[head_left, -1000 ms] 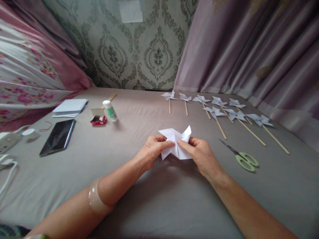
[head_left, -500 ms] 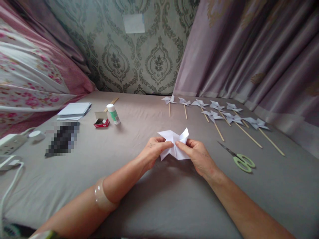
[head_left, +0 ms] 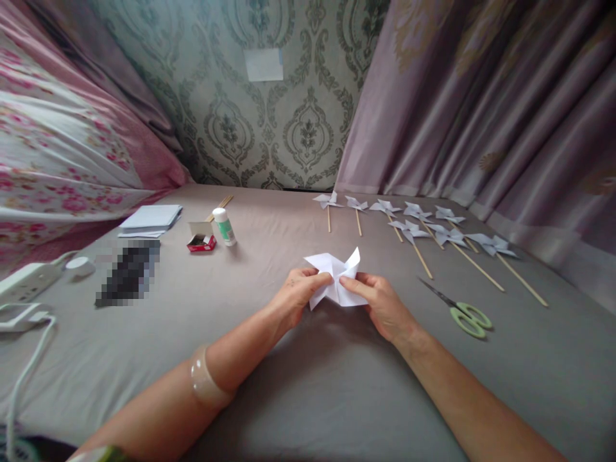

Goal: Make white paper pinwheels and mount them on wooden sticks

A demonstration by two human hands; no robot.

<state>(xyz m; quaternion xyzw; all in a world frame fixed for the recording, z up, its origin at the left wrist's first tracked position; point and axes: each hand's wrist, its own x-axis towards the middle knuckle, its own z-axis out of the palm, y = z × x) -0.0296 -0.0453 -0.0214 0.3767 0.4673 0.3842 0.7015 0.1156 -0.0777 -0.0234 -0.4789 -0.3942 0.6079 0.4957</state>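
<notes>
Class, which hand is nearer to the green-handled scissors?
Right: the right hand is left of the scissors, with a gap between; the left hand is farther left, across the folded paper.

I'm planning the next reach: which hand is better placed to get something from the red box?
Probably the left hand: the open red box lies nearer to it than to the right hand, which also grips the white paper pinwheel and could likely hold it alone.
</notes>
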